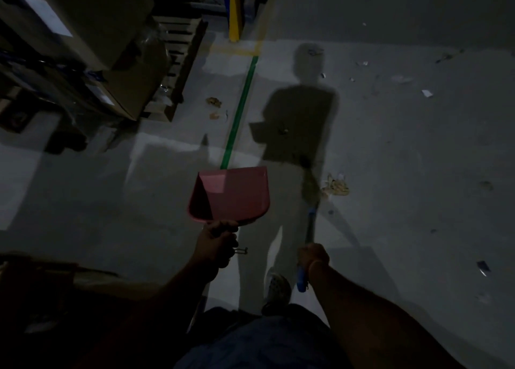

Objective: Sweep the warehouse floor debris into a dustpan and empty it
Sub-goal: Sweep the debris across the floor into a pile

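We are gripping the pink dustpan by its handle, left hand fingers curled round it, pan held out at twelve o'clock. Our right hand is clamping the blue-handled broom, its bristles beside crumpled debris at one o'clock.

One head-worn view looks forward and steeply down onto the floor, arms close below.
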Available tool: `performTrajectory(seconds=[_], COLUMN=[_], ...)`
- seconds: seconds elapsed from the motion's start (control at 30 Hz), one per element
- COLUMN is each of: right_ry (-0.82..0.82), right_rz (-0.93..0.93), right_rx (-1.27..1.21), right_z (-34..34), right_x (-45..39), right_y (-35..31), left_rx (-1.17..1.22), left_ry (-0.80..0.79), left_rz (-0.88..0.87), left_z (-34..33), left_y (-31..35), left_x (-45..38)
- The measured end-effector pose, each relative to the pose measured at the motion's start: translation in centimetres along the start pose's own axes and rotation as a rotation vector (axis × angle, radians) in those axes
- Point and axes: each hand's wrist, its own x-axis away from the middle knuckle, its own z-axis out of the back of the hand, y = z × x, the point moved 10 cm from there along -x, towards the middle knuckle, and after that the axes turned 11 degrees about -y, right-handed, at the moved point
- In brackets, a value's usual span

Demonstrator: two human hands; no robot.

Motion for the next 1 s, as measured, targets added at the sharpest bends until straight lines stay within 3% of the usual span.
performTrajectory(seconds=[0.23, 0.4, 0.7, 0.9, 1.0], right_ry=[0.201, 0.295, -0.008, -0.211, -0.218], right_rz=[-0.128, 0.004, 0.374, 0.407, 0.327], right_rx=[-0.365, -0.221, 0.144, 0.263, 0.235], right_z=[2.3, 2.9, -2.0, -8.7, -9.6], right_x=[0.0, -1.0, -4.0, -4.9, -5.6], right_y=[-1.1, -3.2, -17.6, -26.2, -26.9], left_rx=[0.013, 0.043, 0.014, 0.031, 0.032], left_ry=[0.005, 0.045, 0.063, 0.091, 0.1], left_rz=[-0.012, -0.026, -0.031, -0.029, -0.026], left_z=[-0.3, 1.8, 7.9, 13.0, 15.5], left_y=[2.4, 3.6, 9.5, 12.3, 12.9], left_x=[-2.4, -4.2, -9.3, -11.2, -12.4])
